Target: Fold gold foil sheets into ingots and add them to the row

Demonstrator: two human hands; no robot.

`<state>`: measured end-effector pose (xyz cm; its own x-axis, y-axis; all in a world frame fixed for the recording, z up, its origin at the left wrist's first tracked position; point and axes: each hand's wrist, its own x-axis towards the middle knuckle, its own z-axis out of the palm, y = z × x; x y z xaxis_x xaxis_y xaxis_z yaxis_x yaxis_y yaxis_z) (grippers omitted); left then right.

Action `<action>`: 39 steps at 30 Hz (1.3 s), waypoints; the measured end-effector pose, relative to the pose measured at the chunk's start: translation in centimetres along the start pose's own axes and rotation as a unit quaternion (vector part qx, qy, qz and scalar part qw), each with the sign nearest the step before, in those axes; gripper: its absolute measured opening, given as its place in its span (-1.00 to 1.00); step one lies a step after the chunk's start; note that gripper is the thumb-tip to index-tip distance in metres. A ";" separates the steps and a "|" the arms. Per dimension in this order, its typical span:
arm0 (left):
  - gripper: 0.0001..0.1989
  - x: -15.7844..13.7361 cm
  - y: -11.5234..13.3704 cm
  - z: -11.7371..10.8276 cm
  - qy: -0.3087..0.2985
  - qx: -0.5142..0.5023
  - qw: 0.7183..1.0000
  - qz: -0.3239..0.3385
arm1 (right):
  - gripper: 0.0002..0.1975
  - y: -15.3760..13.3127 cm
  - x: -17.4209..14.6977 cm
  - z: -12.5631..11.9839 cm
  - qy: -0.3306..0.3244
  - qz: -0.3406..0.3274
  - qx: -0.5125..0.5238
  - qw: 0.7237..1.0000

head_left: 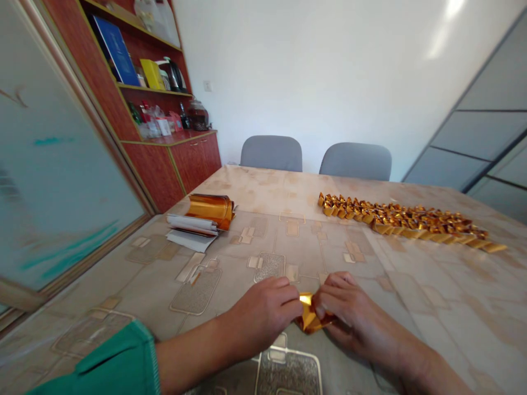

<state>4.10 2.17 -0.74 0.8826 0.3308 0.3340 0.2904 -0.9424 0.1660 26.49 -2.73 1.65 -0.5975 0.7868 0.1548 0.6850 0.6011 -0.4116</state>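
While holding a small gold foil piece [307,321], saw bright, slick facets and firm creases in it. Had below it a table [255,186] spread with a smooth-looking beige-grey cover [230,263], printed with rounded rectangles, some speckled, some outlined in pale lines. Noted toward the left side a pile of gold sheets [209,208], glossy and bowed in a curve, with matte pale sheets [191,238] just in front. Noted toward the right a long band of folded gold pieces [395,216], ridged and pleated, packed closely in slanting rows. Faced two grey chairs [272,153] with rounded backs beyond the far edge, before a plain white wall [304,66]. Saw at the left a reddish, wood-grained cabinet [201,153], bearing on its counter a bulging clear jar [198,115] of something dark, too small to identify, and near it a white cup [163,127] with hidden contents. Saw on the shelf above a dark kettle [176,77] near a yellow file [152,74] and a leaning blue folder [117,52]; higher up, translucent plastic jugs [154,19]. Pinched the foil's left edge with the left hand [267,307], narrowed and bent at the fingers; gripped its right end with the right hand [349,307], curled over and partly hiding it. Had it directly between both hands, touching each, over the table's near part; could not tell whether resting or slightly lifted.
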 end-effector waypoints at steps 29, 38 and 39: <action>-0.55 -1.4 1.1 -1.2 -0.079 -0.054 0.993 -0.063 | -0.87 1.8 0.9 2.0 0.104 0.161 0.077 0.978; -0.71 -1.3 1.2 -1.0 -0.061 -0.050 0.996 -0.052 | -0.86 1.7 1.0 2.3 0.105 0.179 0.054 0.977; -0.71 -1.2 1.1 -1.1 -0.062 -0.051 0.995 -0.052 | -0.86 1.7 1.0 2.4 0.104 0.181 0.052 0.977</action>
<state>2.94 0.73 0.03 0.8903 0.4124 0.1929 0.3500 -0.8910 0.2893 26.05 -1.22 -1.01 -0.2184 0.9630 0.1578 0.7835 0.2694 -0.5600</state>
